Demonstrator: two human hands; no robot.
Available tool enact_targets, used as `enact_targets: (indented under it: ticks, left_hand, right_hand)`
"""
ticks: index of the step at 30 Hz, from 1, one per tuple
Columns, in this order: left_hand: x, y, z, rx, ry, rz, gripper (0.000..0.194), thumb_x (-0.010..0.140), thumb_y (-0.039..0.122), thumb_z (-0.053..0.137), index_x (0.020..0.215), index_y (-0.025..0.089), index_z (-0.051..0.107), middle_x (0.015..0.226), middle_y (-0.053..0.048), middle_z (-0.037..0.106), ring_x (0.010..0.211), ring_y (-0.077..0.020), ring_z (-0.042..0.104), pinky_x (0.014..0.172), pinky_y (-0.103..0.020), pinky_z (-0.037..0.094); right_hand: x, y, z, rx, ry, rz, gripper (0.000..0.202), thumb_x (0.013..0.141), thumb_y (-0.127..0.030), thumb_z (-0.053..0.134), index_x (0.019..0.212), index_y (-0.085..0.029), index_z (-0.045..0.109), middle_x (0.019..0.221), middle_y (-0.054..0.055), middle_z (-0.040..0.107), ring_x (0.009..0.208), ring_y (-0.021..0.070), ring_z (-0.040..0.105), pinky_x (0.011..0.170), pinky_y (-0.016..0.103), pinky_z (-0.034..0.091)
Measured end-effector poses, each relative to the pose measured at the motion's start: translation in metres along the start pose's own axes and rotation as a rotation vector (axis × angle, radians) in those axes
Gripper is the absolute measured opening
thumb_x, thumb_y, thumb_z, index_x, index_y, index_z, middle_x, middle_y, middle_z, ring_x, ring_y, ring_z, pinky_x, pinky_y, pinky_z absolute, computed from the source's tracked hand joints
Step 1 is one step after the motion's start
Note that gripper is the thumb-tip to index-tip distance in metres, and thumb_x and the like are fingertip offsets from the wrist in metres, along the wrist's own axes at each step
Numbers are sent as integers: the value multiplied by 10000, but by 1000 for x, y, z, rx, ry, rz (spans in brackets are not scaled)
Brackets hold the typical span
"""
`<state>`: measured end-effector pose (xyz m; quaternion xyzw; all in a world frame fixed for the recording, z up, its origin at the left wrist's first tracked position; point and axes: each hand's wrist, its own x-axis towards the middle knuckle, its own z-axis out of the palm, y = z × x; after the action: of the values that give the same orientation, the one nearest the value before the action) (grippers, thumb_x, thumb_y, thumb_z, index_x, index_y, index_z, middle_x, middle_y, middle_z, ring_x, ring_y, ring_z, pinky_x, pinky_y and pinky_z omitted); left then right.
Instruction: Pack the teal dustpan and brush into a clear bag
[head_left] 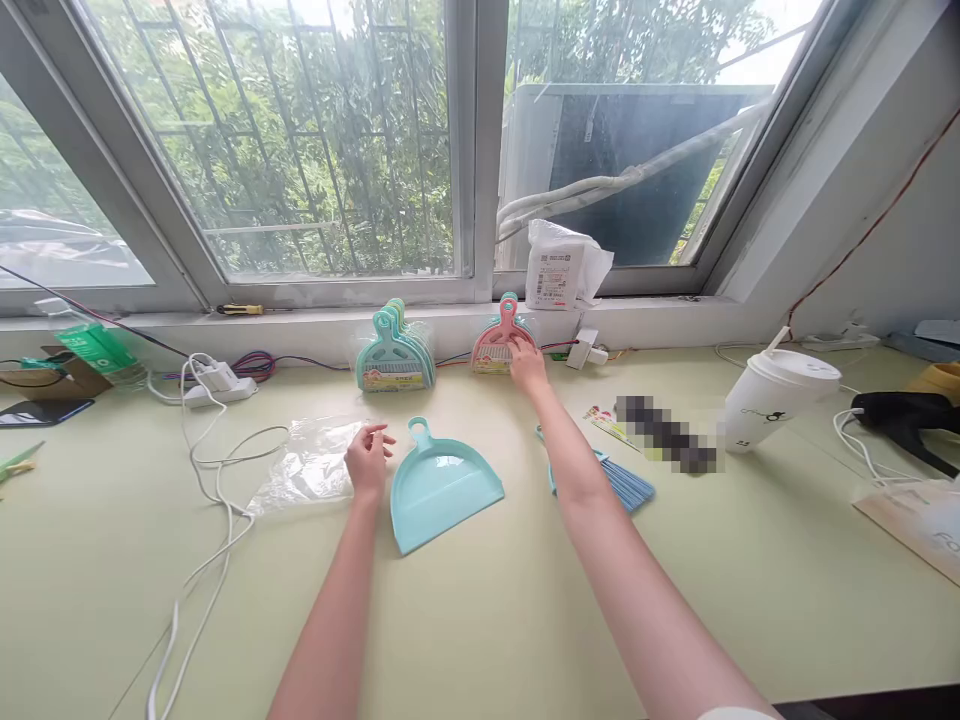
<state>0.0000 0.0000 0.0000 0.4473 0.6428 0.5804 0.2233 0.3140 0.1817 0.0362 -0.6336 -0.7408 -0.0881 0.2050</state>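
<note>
My right hand [527, 362] reaches to the pink dustpan set [495, 340] standing against the wall below the window; its fingers touch the set's front. My left hand [368, 458] hovers with fingers apart and slightly curled, holding nothing, between a clear plastic bag [311, 465] and a loose light-blue dustpan [442, 490] on the table. Several wrapped dustpan sets, the front one teal [391, 355], stand left of the pink one. A small brush with blue bristles [628, 485] lies partly hidden beneath my right forearm.
White cables [225, 490] run down the table's left side to a power strip [219, 386]. To the right stand a white cup [780, 400] with a straw and a black object [907, 420]. A wrapped package [555, 270] rests on the sill. A green-labelled bottle [101, 345] lies far left.
</note>
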Motion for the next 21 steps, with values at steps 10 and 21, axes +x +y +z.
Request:
enact_targets:
  ticks: [10, 21]
  left_hand:
    - [0, 5, 2, 39, -17, 31, 271, 817, 341, 468, 941, 200, 664, 742, -23, 697, 536, -140, 594, 546, -265, 463]
    - [-5, 16, 8, 673, -308, 183, 292, 805, 515, 567, 737, 244, 649, 870, -81, 733, 845, -294, 667, 702, -358, 476]
  right_hand:
    - [-33, -2, -34, -35, 73, -41, 511, 895, -68, 315, 1371, -147, 485, 1371, 168, 558, 1250, 260, 475, 1004, 377, 310]
    - [-178, 29, -105, -125, -496, 141, 281, 805, -465, 675, 858, -202, 757, 927, 114, 753, 904, 255, 672, 705, 310, 380]
